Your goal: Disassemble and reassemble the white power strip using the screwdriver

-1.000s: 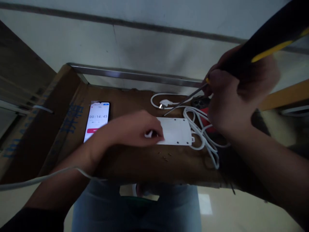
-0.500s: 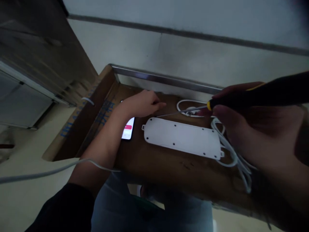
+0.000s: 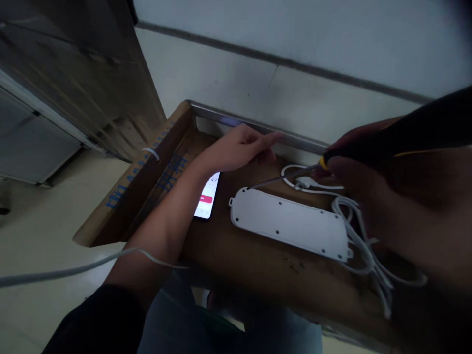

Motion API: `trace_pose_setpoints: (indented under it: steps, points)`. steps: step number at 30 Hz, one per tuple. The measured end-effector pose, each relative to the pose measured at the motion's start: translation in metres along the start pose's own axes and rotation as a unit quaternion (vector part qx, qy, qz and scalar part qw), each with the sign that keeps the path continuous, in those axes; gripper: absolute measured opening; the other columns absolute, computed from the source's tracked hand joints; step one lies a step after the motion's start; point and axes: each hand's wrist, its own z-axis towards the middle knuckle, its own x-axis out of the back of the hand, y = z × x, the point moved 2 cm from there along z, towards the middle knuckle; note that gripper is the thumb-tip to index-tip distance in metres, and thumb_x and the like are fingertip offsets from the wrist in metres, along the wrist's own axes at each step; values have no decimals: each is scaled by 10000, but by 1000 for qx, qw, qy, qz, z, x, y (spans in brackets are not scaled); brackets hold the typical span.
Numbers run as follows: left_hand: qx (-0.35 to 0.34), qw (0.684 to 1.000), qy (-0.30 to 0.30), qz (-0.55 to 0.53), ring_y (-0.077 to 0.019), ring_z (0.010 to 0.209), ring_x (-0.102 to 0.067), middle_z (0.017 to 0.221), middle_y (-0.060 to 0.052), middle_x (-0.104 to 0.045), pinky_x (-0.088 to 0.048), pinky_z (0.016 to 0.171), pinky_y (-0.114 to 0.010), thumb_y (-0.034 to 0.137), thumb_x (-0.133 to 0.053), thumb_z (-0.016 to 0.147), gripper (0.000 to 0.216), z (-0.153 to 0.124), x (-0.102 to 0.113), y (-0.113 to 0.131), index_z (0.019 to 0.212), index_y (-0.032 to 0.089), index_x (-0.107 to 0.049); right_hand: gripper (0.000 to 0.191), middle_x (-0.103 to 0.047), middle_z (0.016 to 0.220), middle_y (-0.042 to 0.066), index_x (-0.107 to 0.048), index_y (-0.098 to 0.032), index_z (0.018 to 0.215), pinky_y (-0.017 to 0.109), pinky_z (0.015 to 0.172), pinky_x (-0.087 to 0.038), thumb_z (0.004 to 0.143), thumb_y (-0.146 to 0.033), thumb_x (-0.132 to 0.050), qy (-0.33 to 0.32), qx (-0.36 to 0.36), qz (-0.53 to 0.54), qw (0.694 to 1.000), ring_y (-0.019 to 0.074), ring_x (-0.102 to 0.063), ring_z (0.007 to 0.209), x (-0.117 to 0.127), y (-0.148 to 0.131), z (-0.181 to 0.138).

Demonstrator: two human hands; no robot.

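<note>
A white power strip (image 3: 295, 223) lies with its screw-holed back up on brown cardboard. My right hand (image 3: 376, 191) is closed round the black and yellow handle of a screwdriver (image 3: 291, 175). The screwdriver's thin shaft slants down to the left, its tip at the hole in the strip's far left corner. Above that corner, apart from the strip, is my left hand (image 3: 250, 147), its fingers mostly curled and one pointing right. Whatever those fingers may hold is hidden.
A lit phone (image 3: 206, 199) lies under my left forearm. White cord (image 3: 363, 241) is coiled right of the strip, with a plug (image 3: 306, 183) behind it. A cardboard flap (image 3: 136, 177) rises at the left, and a metal rail (image 3: 258, 130) runs along the back.
The view has shifted, so the strip and phone sit lower and further right. My left hand has lifted away from the screwdriver tip, which now meets the strip's corner hole.
</note>
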Motion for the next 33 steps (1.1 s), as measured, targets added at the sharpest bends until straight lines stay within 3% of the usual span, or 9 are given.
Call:
trace_pose_setpoints:
  steps: [2,5,10,15,18,21,25,29,33]
  points:
    - [9,1000,0,-3,-97,634,-548,658,-12,-655,-421,654,-248,391,-528,1072,476,0,2,-2,771,117,-774,211,-684,735,-4,-736,-267,905,209,466,-471,797,-433,-809,-8,-11,-27,1000,79,-593,573,0,-3,2]
    - [19,1000,-14,-14,-101,640,-553,670,-16,-663,-429,660,-248,359,-536,1069,448,1,3,-3,774,119,-773,195,-657,672,-7,-730,-233,861,172,440,-446,783,-390,-815,-11,39,-9,999,77,-595,538,-1,-2,3]
    - [-1,998,22,-62,-92,660,-571,667,-9,-666,-461,690,-226,368,-506,1086,447,2,5,-3,830,130,-785,144,-706,766,-12,-739,-220,903,95,547,-511,795,-293,-802,-33,63,-17,997,56,-673,644,-5,3,7]
    - [-48,991,28,-125,-91,690,-611,712,-8,-681,-474,693,-220,434,-545,1060,423,3,5,-8,837,164,-782,175,-702,757,-17,-729,-197,943,151,582,-554,807,-291,-786,-56,56,28,996,78,-680,655,-17,-1,15]
    - [-38,992,38,-112,-84,648,-585,705,2,-670,-444,653,-220,465,-539,1059,441,3,6,-10,813,173,-759,188,-716,804,1,-729,-171,899,158,537,-500,815,-335,-771,-81,69,-16,994,77,-659,653,-28,-2,15]
    - [-39,989,42,-133,-81,635,-577,724,2,-680,-426,627,-221,481,-556,1048,432,3,8,-10,815,175,-752,172,-712,827,-11,-723,-181,909,160,585,-503,829,-330,-758,-55,85,-28,994,61,-648,677,-34,-1,12]
    - [-47,982,32,-182,-83,625,-579,705,-6,-689,-410,593,-217,574,-658,966,452,7,5,-14,802,166,-762,157,-649,747,-22,-686,-167,919,161,561,-472,852,-302,-734,14,64,43,997,45,-602,626,-32,2,16]
    - [-46,975,24,-218,-75,602,-567,667,-2,-677,-415,590,-207,672,-739,858,532,10,1,-18,760,149,-754,170,-633,758,-11,-674,-162,909,172,589,-453,874,-324,-709,-13,50,27,998,45,-580,676,-32,6,24]
    - [-40,971,19,-233,-72,591,-562,638,5,-659,-405,575,-201,654,-754,852,521,10,-1,-16,726,148,-743,176,-621,735,-10,-651,-162,888,187,552,-412,867,-329,-701,-16,49,11,999,53,-552,645,-33,9,28]
